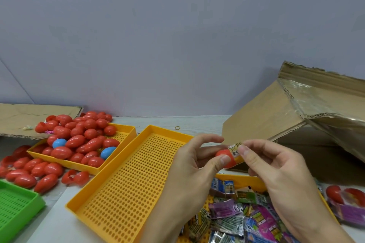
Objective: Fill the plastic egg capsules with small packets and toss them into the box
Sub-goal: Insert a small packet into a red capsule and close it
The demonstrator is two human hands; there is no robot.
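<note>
Head view, near to far. At the near edge of the bench, right of centre, a pile of small packets (243, 221) lies in a yellow tray, partly hidden under both forearms. An empty perforated yellow tray (126, 187) sits left of it, running diagonally from the near edge toward the back.

Above those, mid-air: left hand (199, 162) curls thumb and fingers round a red egg capsule half (224, 156). Right hand (276, 171) pinches a yellow packet (236, 149) at its barcode end. The packet touches the capsule's mouth, partly in. How deep, can't tell.

Key relation: capsule and packet share one long axis, running left-right and rising slightly to the right. The open end faces the right hand, so my read is the push goes straight along that axis, right hand toward left. Then it needs a second half to close.

The cardboard box (280, 116) stands just behind and right of the hands at the right back of the bench, flap raised. The right hand is nearer, though the left holds the capsule.

Far left: a yellow tray of red capsules (79, 140) with two blue ones, more loose red ones by the left edge, and a green tray (17, 205) at the near left corner.
</note>
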